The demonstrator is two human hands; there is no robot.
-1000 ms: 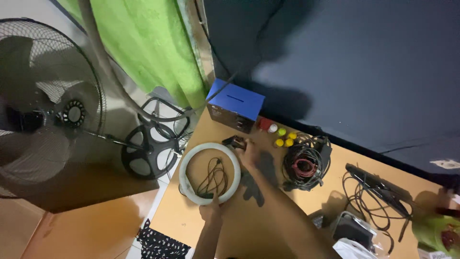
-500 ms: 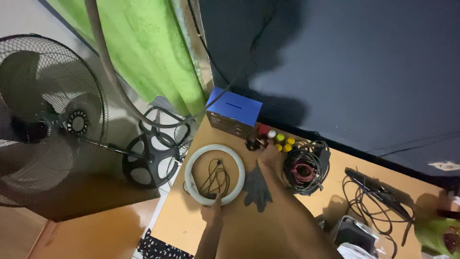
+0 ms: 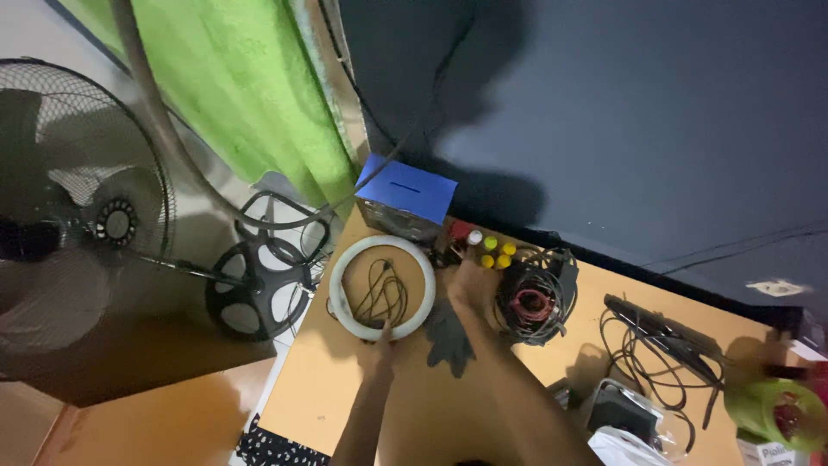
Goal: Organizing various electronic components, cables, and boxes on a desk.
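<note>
our left hand (image 3: 377, 349) grips the near rim of a white ring light (image 3: 382, 287) lying flat on the wooden counter (image 3: 345, 388), a black cable (image 3: 380, 298) coiled inside its circle. our right hand (image 3: 470, 280) rests beside it, its grip not clear to us. a blue box (image 3: 405, 187) sits just behind the ring, lid closed.

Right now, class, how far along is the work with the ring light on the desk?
Done: the white ring light lies flat beside the blue box. In hand: the left hand holds its near rim; the right hand reaches by the cable bundle. Left: its cord lies loose inside the ring.
</note>
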